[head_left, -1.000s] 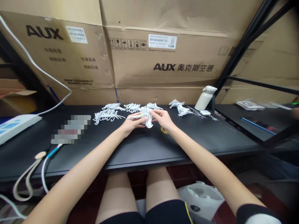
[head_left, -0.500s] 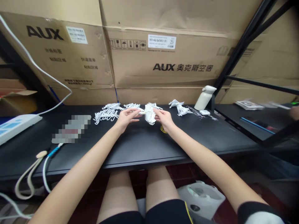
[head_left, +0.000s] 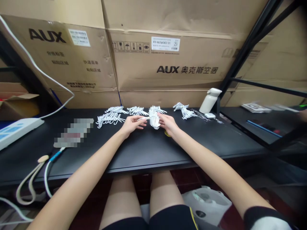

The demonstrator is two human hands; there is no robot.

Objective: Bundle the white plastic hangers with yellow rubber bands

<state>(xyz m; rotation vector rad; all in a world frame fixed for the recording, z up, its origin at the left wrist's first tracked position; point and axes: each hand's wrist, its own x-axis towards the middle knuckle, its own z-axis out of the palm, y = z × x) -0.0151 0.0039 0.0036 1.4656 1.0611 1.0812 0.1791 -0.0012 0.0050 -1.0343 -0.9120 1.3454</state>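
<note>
Left hand [head_left: 131,124] lower; white hook bundle [head_left: 154,120] between hands [head_left: 169,124].

Bottle [head_left: 210,100], wht, upper R of blk surface [head_left: 148,153]; power strip [head_left: 18,131], wht, L side; AUX ctns [head_left: 168,19] behind.

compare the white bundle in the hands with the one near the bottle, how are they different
The held bundle is gripped by the right hand, while the loose bundle lies on the table near the bottle, untouched. The held bundle runs nearly straight up and down in view; the loose bundle slants down to the right. Both are clusters of thin white pieces.
</note>
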